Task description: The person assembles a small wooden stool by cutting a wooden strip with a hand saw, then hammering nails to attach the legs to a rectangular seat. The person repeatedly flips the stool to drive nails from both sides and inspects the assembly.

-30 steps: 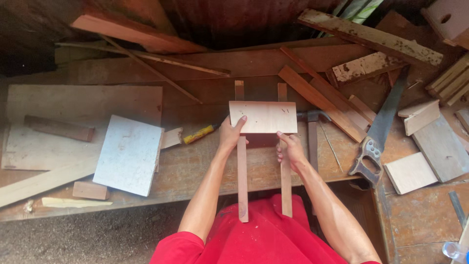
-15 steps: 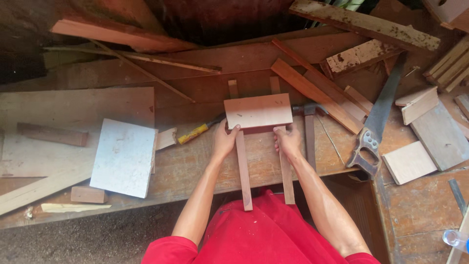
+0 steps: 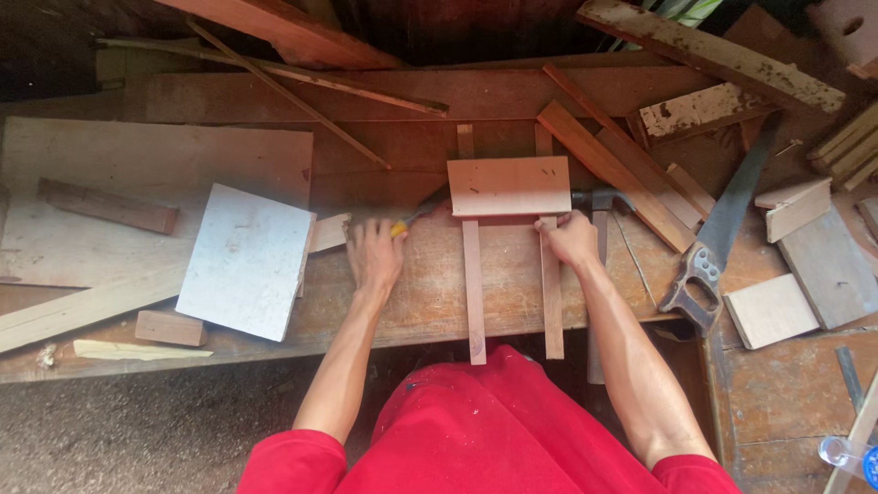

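Left hand (image 3: 375, 254), off the board (image 3: 509, 186) now, closing on yellow-handled tool (image 3: 416, 216) on tabletop (image 3: 430, 302); right hand (image 3: 571, 240) still gripping right slat (image 3: 551, 293).

Handsaw (image 3: 709, 242), white board (image 3: 245, 261) — scattered offcuts, long battens

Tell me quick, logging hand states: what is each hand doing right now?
Left hand: closed over a yellow-handled tool on the bench.
Right hand: resting on the right wooden strip, beside the hammer.
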